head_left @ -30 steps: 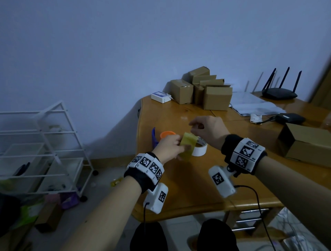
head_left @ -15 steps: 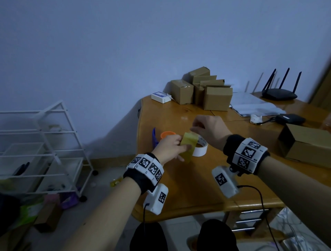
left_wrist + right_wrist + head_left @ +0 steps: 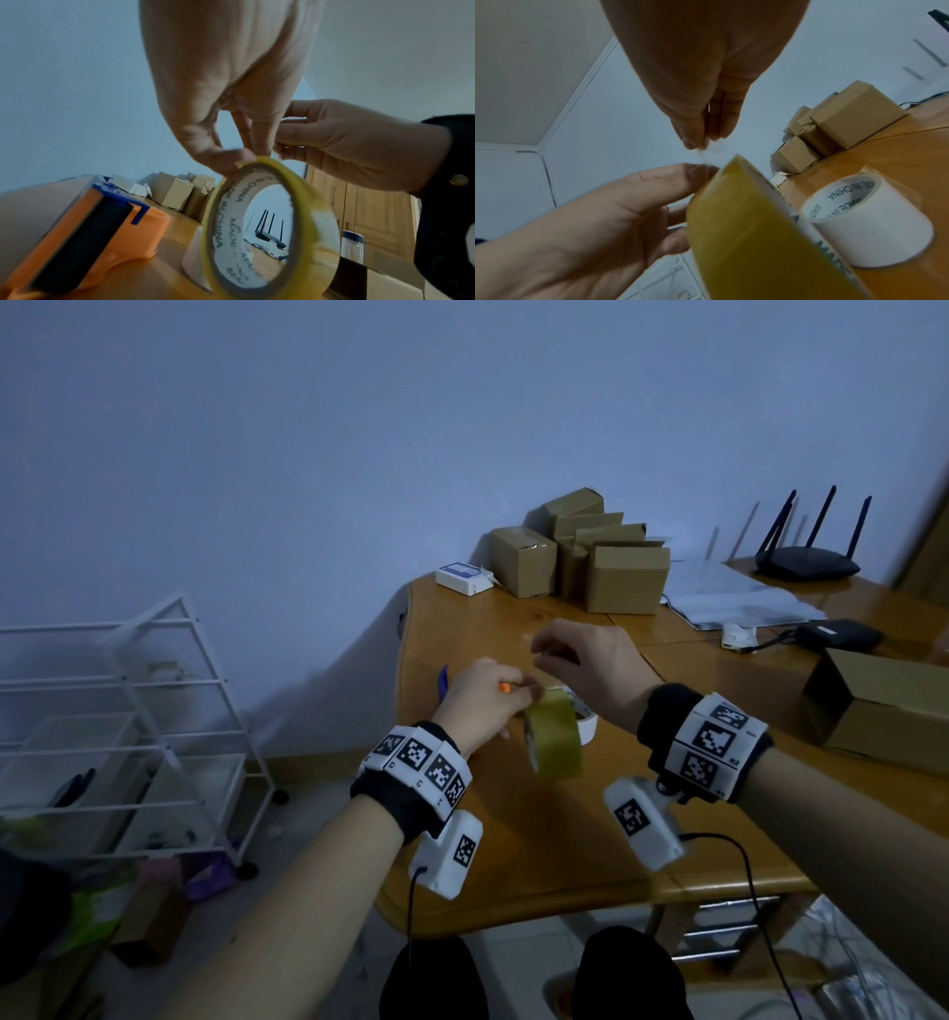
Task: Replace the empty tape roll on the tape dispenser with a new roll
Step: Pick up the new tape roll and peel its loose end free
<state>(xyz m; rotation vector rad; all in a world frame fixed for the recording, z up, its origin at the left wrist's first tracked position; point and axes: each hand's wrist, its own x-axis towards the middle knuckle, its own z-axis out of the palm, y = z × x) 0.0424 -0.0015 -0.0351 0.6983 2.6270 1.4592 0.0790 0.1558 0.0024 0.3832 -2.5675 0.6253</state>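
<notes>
The yellow tape roll [image 3: 553, 741] hangs on edge in the air above the wooden counter [image 3: 539, 855], its open core facing sideways. The left hand [image 3: 480, 703] holds it at the top: in the left wrist view the thumb and fingertips [image 3: 259, 146] pinch the upper rim, so the whole roll dangles below the grip rather than sitting inside it. The inside of the core is white card with printed lettering.

The right hand [image 3: 590, 670] is just above and beside that same top edge. In the right wrist view its thumb and fingers [image 3: 725, 121] are pressed together at the tips, and something thin and clear shows between them and the roll; it is too blurred to say whether it is the loose end of the tape.

On the counter just behind the roll stands the empty white core [image 3: 867, 221], upright on its end. The orange tape dispenser [image 3: 87, 239], with a blue part on top, lies on the counter to the left of the roll, mostly hidden behind the left hand in the head view. Neither hand touches it.

Farther back on the counter are small cardboard boxes [image 3: 590, 557], papers [image 3: 729, 603] and a black router [image 3: 806, 564]. A white wire rack [image 3: 128, 737] stands on the floor to the left.
</notes>
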